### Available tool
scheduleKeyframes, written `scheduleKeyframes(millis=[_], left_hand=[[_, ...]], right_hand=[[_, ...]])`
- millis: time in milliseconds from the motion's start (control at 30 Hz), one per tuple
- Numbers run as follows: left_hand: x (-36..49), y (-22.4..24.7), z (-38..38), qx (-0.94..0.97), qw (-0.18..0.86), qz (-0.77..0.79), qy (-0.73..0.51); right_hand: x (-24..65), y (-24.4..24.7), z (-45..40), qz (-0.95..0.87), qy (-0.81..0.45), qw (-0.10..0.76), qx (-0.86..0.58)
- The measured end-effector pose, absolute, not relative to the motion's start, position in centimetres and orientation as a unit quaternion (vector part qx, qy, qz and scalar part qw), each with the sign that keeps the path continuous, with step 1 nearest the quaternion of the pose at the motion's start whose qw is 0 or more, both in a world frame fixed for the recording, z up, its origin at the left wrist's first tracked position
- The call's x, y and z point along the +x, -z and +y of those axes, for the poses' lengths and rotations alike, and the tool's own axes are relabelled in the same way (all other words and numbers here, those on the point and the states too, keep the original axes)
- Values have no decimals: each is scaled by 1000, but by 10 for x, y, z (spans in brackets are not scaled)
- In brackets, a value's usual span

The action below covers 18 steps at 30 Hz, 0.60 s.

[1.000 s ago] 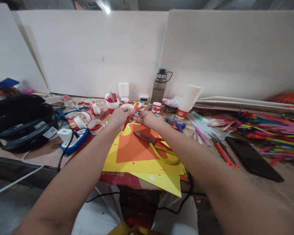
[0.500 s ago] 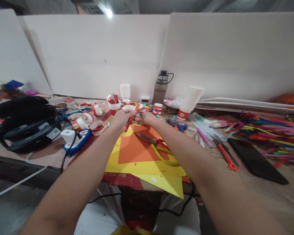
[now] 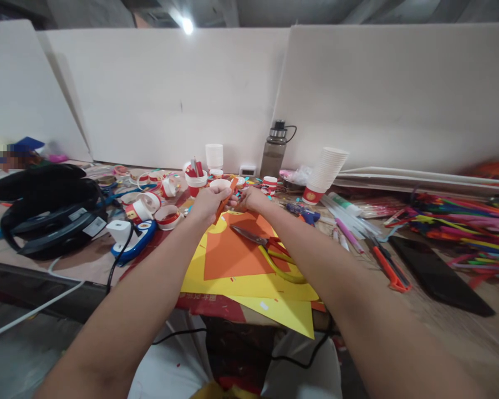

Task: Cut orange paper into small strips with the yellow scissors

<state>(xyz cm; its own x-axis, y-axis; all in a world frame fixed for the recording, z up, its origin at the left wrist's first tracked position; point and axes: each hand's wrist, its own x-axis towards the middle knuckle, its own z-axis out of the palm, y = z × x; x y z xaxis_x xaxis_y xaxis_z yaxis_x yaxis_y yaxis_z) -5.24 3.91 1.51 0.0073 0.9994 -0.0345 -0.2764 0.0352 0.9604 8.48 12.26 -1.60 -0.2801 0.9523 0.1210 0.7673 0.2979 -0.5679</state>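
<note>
1. Closely, the left hand (image 3: 210,204) pinches one orange strip (image 3: 234,183) between thumb and fingers, beyond the scissors (image 3: 249,235) and slightly to their left; the strip slants upward out of the grip.
2. The right hand (image 3: 253,199) is just beside it, straight beyond the scissors, fingers bent; I cannot tell whether they grasp anything.
3. The single pair of scissors lies on one orange sheet (image 3: 222,257), and the right forearm crosses in front of part of their handles.
4. Under the scissors and that sheet, at least two yellow sheets (image 3: 293,316) overlap, the lower one jutting out nearer the person.
5. Beyond the scissors, past the hands, are one pen cup (image 3: 196,183) to the left and one water bottle (image 3: 273,158) to the right.
6. Right of the scissors: one blue glue gun (image 3: 303,213) and one stack of paper cups (image 3: 325,172), too tightly nested to count, both farther back; then one orange cutter (image 3: 391,271), one black phone (image 3: 441,274) and a heap of coloured pipe cleaners (image 3: 469,233), uncountable.
7. Left of the scissors: several cut cup rings (image 3: 168,217), one blue power strip (image 3: 139,246) with one white charger (image 3: 118,231), and one black headset (image 3: 58,227), farthest out.
</note>
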Motion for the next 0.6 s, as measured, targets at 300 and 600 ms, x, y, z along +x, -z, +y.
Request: scheduleKeyframes(millis=[300,600], left_hand=[[-51,-13,39,430,561,452,-545],[-46,-3,40,450,555,459,-527]], right_hand=[[112,-12,88,-704,-295,313,-565],[124,-15,59,-620,-376,412,-552]])
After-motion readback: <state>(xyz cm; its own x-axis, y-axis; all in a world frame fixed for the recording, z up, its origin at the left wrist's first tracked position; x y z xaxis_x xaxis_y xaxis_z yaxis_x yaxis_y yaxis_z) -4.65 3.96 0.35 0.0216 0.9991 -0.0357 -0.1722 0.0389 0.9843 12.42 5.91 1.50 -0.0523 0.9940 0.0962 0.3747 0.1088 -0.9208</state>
